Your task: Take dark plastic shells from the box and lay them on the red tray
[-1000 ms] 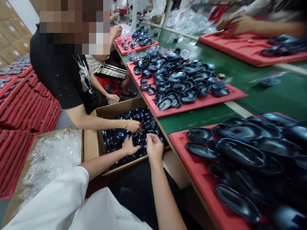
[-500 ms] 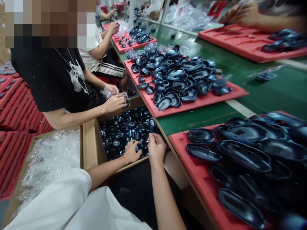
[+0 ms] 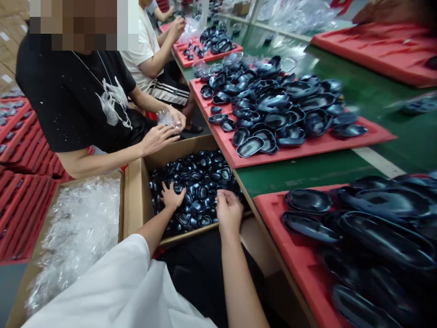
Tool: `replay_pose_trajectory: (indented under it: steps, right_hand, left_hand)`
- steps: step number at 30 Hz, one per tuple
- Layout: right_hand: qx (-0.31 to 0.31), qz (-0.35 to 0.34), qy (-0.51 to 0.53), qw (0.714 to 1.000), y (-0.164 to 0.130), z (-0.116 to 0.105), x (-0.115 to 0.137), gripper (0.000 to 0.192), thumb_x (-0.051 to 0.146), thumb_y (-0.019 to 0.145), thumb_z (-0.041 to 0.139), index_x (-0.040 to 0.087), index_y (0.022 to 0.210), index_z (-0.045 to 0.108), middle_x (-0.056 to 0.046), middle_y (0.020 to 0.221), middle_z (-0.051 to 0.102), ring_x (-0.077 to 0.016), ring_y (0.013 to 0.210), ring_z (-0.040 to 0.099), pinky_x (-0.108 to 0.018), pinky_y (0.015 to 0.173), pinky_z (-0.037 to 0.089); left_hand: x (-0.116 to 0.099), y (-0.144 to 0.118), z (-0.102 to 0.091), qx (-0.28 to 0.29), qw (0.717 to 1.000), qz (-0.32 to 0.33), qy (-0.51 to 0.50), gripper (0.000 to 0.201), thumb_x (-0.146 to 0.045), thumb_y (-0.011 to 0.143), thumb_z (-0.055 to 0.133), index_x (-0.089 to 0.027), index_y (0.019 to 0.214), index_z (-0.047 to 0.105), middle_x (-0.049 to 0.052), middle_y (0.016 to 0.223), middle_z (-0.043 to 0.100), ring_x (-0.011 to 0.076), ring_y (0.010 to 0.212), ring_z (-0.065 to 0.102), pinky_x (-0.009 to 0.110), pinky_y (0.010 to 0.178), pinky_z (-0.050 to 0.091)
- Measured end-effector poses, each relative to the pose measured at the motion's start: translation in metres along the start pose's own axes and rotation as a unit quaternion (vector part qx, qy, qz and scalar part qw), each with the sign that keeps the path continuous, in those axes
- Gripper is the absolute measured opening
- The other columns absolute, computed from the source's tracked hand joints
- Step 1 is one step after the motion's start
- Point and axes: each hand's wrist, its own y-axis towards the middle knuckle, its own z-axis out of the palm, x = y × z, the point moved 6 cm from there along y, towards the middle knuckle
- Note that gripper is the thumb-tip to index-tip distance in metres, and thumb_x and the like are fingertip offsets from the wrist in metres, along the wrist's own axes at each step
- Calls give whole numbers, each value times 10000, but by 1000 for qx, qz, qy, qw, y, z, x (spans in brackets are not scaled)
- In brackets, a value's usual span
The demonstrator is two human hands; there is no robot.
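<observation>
A cardboard box (image 3: 135,200) stands at my knees, filled with small glossy dark plastic shells (image 3: 201,191). My left hand (image 3: 173,197) reaches over the left part of this heap with its fingers spread, on or just above the shells. At the box's near right corner is my right hand (image 3: 229,210), its thumb and fingers pressed together. Whatever it may pinch is hidden or too small to make out. To my right lie larger dark oval shells (image 3: 309,201) on a red foam tray (image 3: 273,214).
Left of the box, a carton holds clear plastic bags (image 3: 85,218). A co-worker in a black shirt (image 3: 78,100) handles clear plastic above the box's far edge. More red trays with dark shells (image 3: 273,109) line the green table (image 3: 290,168). Red trays (image 3: 27,209) are stacked far left.
My left hand has moved left and farther over the box, and its fingers have spread. My right hand stays near the box's corner, fingers still together. The view has shifted slightly.
</observation>
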Motion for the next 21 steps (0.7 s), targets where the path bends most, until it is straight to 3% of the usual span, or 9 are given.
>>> replay_pose_trajectory:
  steps: [3, 9, 11, 13, 16, 19, 21]
  right_hand:
    - [62, 30, -13, 998, -1, 13, 1, 398, 581, 748, 615, 185, 782, 644, -45, 658, 655, -190, 617, 610, -300, 601, 480]
    - [134, 27, -67, 988, -2, 25, 0, 358, 527, 781, 570, 180, 809, 654, -80, 739, 706, -224, 683, 661, -320, 650, 503]
    - [157, 17, -135, 978, -1, 29, 0, 313, 460, 833, 522, 180, 837, 661, -80, 755, 708, -220, 688, 657, -322, 665, 501]
    - [205, -20, -233, 951, 2, 47, 4, 256, 367, 873, 499, 183, 883, 676, -85, 830, 724, -223, 764, 667, -327, 733, 503]
    - [333, -139, -365, 858, 4, 107, 13, 263, 252, 916, 478, 185, 1027, 707, -116, 1084, 723, -247, 1008, 646, -352, 906, 479]
    - [458, -264, -443, 724, 2, 179, 9, 361, 223, 960, 458, 214, 1242, 685, -117, 1396, 606, -300, 1289, 506, -443, 1072, 397]
    - [521, -305, -483, 635, 3, 213, -7, 426, 249, 970, 479, 264, 1371, 622, -64, 1553, 478, -331, 1434, 355, -526, 1166, 287]
  left_hand:
    - [-7, -15, 12, 12, 1000, 27, 10, 638, -609, 913, 512, -283, 1461, 495, 114, 1637, 330, 404, 1442, 361, 626, 1098, 403]
    - [-32, -37, 30, 49, 993, 109, 23, 526, -504, 944, 479, -244, 1395, 556, 98, 1596, 397, 362, 1445, 333, 610, 1116, 390]
    - [-37, -40, 32, 57, 991, 120, 18, 496, -471, 949, 486, -241, 1380, 569, 95, 1595, 395, 366, 1443, 326, 598, 1100, 414]
    - [-41, -41, 34, 59, 990, 125, 8, 465, -437, 965, 483, -239, 1377, 572, 100, 1598, 385, 382, 1439, 321, 589, 1077, 437]
    - [-41, -39, 37, 81, 990, 116, 3, 433, -352, 1003, 451, -206, 1395, 561, 123, 1546, 445, 388, 1412, 366, 547, 1069, 433]
    - [-36, -36, 46, 132, 988, 80, 17, 400, -260, 1018, 412, -175, 1364, 596, 120, 1428, 562, 346, 1365, 450, 474, 1074, 414]
    - [-31, -34, 44, 105, 993, 52, 22, 384, -268, 1005, 441, -222, 1342, 621, 84, 1395, 595, 314, 1332, 497, 421, 1031, 443]
